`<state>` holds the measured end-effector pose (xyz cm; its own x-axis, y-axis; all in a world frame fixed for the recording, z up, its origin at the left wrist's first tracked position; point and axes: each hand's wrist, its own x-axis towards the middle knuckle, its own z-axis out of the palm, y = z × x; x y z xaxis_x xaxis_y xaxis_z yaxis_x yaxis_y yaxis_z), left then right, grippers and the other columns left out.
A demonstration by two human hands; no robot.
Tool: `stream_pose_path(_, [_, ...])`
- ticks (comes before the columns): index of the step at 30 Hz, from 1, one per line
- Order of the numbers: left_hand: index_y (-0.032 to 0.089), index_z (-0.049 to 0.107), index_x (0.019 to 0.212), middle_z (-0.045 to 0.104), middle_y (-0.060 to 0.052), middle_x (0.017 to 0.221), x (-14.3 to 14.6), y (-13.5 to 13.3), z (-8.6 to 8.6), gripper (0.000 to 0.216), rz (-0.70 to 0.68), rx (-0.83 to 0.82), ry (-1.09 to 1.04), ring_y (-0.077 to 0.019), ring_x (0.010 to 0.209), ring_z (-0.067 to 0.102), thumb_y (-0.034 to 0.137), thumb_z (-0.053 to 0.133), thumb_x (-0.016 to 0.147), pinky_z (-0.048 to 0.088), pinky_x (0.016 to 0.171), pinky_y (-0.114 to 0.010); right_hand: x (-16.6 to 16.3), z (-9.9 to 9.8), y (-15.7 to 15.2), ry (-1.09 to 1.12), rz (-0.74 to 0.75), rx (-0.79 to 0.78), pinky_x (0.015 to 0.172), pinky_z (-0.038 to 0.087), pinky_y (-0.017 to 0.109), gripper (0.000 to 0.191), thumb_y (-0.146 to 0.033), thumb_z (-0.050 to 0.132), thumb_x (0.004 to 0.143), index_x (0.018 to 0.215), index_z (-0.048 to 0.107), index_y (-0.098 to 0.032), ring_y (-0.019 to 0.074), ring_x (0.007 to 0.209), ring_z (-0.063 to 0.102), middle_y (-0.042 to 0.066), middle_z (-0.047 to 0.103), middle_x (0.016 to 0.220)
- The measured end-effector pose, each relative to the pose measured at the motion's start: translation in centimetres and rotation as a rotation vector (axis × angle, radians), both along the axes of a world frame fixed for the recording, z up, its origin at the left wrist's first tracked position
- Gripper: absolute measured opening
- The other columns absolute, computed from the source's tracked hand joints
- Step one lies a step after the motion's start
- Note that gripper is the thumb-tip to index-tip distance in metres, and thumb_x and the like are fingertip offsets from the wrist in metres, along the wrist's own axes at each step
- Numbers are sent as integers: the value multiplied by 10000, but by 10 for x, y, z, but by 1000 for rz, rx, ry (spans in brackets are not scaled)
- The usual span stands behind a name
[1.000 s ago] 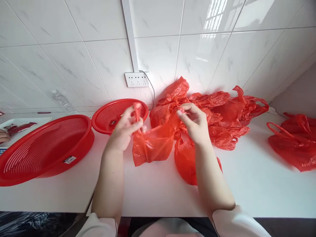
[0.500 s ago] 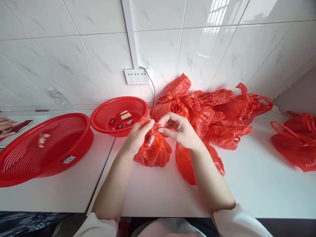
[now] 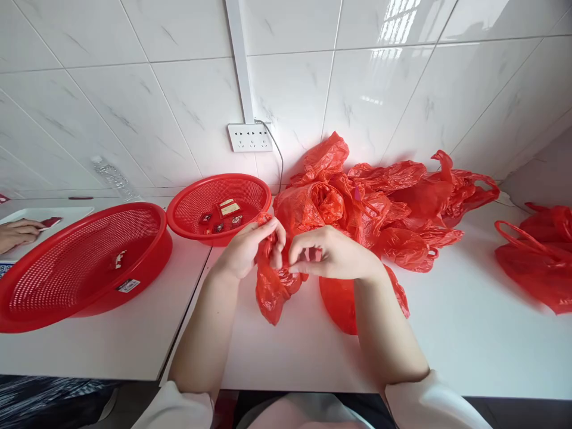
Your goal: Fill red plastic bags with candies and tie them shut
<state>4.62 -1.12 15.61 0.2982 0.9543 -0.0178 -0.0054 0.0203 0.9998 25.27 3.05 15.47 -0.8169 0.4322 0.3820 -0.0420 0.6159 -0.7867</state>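
Observation:
Slightly left of the middle, a crumpled red plastic bag (image 3: 271,298) hangs from my left hand (image 3: 245,249), whose thumb and fingers are closed round its gathered top. My right hand (image 3: 335,253) is curled in a pinch at the bag's right side; its fingertips touch the bag, though the bit of film between them is partly hidden. Below and behind my right wrist, another red bag (image 3: 337,307) lies on the white table (image 3: 286,357), partly covered by my forearm.
Behind my hands, several red bags (image 3: 393,202) are heaped against the tiled wall. More red bags (image 3: 545,256) lie far right. A small red basket (image 3: 192,208) holds several small packets; a larger basket (image 3: 147,256) stands left. Another person's hand (image 3: 20,232) rests by a tray (image 3: 58,214).
The bag in my left hand has turned and now hangs narrower and lower. My right hand has moved down and slightly right. The other person's hand has shifted at far left.

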Motion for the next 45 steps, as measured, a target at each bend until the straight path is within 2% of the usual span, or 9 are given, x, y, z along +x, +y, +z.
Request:
stream_pose_path(6, [172,525,684,578,-39,800,7,-17,6,391,167,650,850,-131,677,554,358,406,1006,458,675,-285,-28,-22,16,312,-178,-426,929,518,308,333,-435,429,1013,1234,578,-234,143,1017,642,40,655,1148])
stream_pose_path(11, [165,563,847,543,-105,1142,7,-5,-2,236,77,924,750,-184,1011,567,241,401,1001,483,926,-336,-30,-32,30,288,-55,-483,904,529,322,362,-417,494,984,1282,590,-236,177,1041,636,54,655,1197])
stream_pose_path(17, [164,549,812,452,-132,1410,3,-1,-6,287,73,823,548,-188,1118,576,279,387,1020,450,1029,-359,-11,-28,33,206,-249,-197,690,523,290,271,-400,658,898,1069,708,-195,152,754,625,40,702,958])
stream_pose_path(22, [172,557,745,595,-84,1102,-5,-6,-3,388,126,711,486,-181,998,595,378,381,1023,437,994,-344,-3,-18,27,119,-358,214,832,508,327,253,-326,528,986,997,750,-206,184,887,641,59,716,974])
stream_pose_path(26, [189,649,1066,506,-6,746,-27,-16,-4,352,208,557,452,-168,815,546,423,392,1015,442,914,-341,11,-12,29,-4,-428,480,861,478,362,254,-245,496,989,1013,745,-204,219,953,625,80,723,1007])
stream_pose_path(30, [197,651,1197,464,10,691,-60,-36,-21,392,284,375,455,-162,720,484,433,409,998,431,834,-324,42,-22,40,-271,-496,643,834,432,386,241,-270,514,985,968,750,-226,239,964,619,69,729,1021])
stream_pose_path(36, [197,577,637,693,-85,1070,-85,-56,-72,453,335,189,537,-281,1096,588,517,471,939,402,1001,-394,63,-43,38,-636,-507,487,877,453,403,244,-230,511,956,911,751,-241,238,979,649,52,735,1012])
stream_pose_path(40, [220,680,942,537,-116,1450,-87,-54,-83,489,232,241,369,-352,1356,456,672,517,851,365,1106,-464,30,-41,19,-504,-387,279,999,479,395,434,-394,619,888,1281,635,-212,275,1231,580,94,618,1346])
stream_pose_path(45, [198,659,1060,596,-146,1371,-96,-44,-96,623,391,362,73,-319,1332,500,727,383,880,372,1123,-471,-46,-55,-15,-509,-333,224,981,493,419,816,-600,638,828,1483,403,-175,318,1219,594,161,580,1386])
